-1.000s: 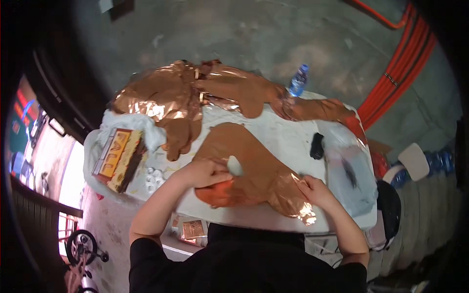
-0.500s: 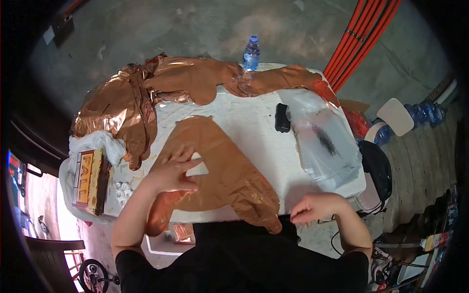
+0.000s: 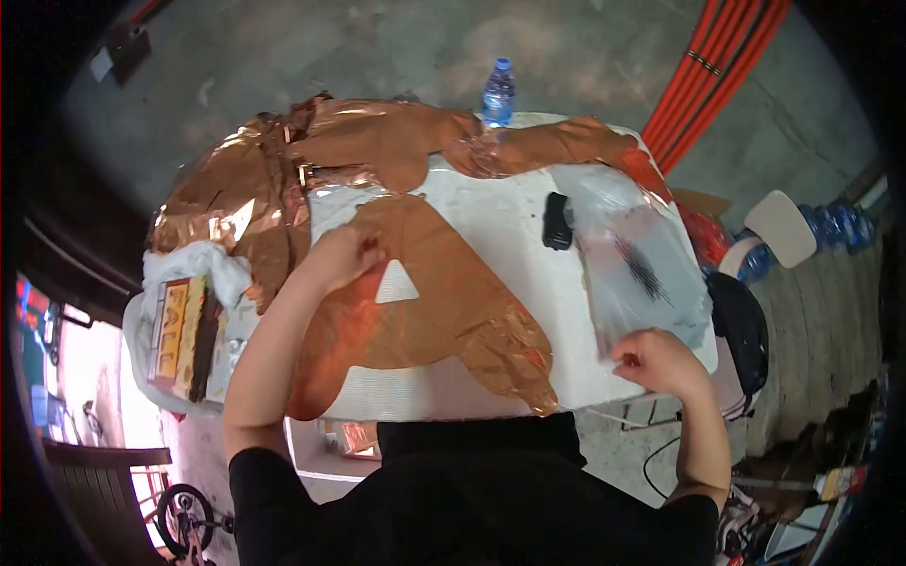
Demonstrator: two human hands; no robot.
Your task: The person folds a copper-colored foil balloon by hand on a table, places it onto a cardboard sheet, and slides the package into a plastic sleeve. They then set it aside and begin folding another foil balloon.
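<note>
Foil (image 3: 401, 335) (A-shaped) partly behind forearm (image 3: 268, 349)

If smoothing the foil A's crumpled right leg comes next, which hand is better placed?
Right, I'd judge: the right hand is nearer the crumpled leg and apart from the foil A, while the left hand is at its opposite side.

The left hand (image 3: 351, 258) extends forward, the right hand (image 3: 660, 361) (fingers loosely curled) well apart

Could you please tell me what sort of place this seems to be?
Probably a makeshift workshop or garage: copper-coloured foil lies across a table, red pipes run beyond it, and a wheel stands nearby.
</note>
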